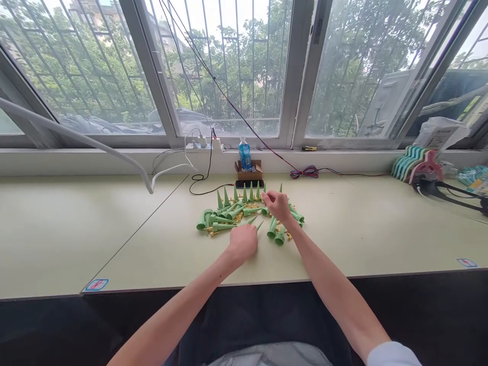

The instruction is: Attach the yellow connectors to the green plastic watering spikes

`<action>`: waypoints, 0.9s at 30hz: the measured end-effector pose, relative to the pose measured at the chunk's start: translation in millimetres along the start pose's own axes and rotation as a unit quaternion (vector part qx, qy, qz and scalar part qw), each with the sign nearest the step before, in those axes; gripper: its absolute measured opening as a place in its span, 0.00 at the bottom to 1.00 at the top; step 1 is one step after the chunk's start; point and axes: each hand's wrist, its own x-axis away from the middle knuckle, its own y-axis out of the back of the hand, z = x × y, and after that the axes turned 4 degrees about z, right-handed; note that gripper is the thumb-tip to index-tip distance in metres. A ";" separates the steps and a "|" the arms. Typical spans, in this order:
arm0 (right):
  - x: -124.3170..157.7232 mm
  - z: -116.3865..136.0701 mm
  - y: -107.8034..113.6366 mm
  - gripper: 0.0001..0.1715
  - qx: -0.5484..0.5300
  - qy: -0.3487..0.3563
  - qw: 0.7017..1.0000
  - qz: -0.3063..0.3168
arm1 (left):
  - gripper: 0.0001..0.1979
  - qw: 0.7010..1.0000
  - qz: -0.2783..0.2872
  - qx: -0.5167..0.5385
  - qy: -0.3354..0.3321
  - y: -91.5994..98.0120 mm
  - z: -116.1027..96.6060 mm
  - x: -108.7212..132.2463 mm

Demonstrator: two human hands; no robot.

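Note:
A heap of green plastic cone spikes (223, 219) lies on the pale table (362, 234), mixed with small yellow pieces (239, 217). Several cones (244, 194) stand upright in a row at the back of the heap. My left hand (243, 243) is closed around a green cone (254, 222) whose tip sticks out past my fingers. My right hand (277, 204) reaches over the heap's right side with its fingers pinched together at the standing row; what it holds is too small to make out.
A blue-labelled bottle (244, 154) stands in a small cardboard box (249, 172) behind the heap, with a dark phone (248, 183) in front of it. Cables (305, 173) and a power strip (208, 145) lie on the sill. Coloured items (414, 161) sit far right.

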 end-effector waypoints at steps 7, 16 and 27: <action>8.3 -15.0 5.6 0.25 0.039 -0.004 0.999 -0.019 | 0.06 0.997 -0.022 0.018 -0.066 7.4 -4.6 -34.1; 10.6 -4.5 7.7 0.24 0.007 -0.015 0.998 -0.053 | 0.15 0.898 -0.290 0.322 -0.076 9.2 3.5 -61.5; 16.8 7.4 -0.8 0.12 -0.065 0.026 0.993 0.091 | 0.16 0.749 -0.226 0.615 -0.102 -10.5 18.3 -73.5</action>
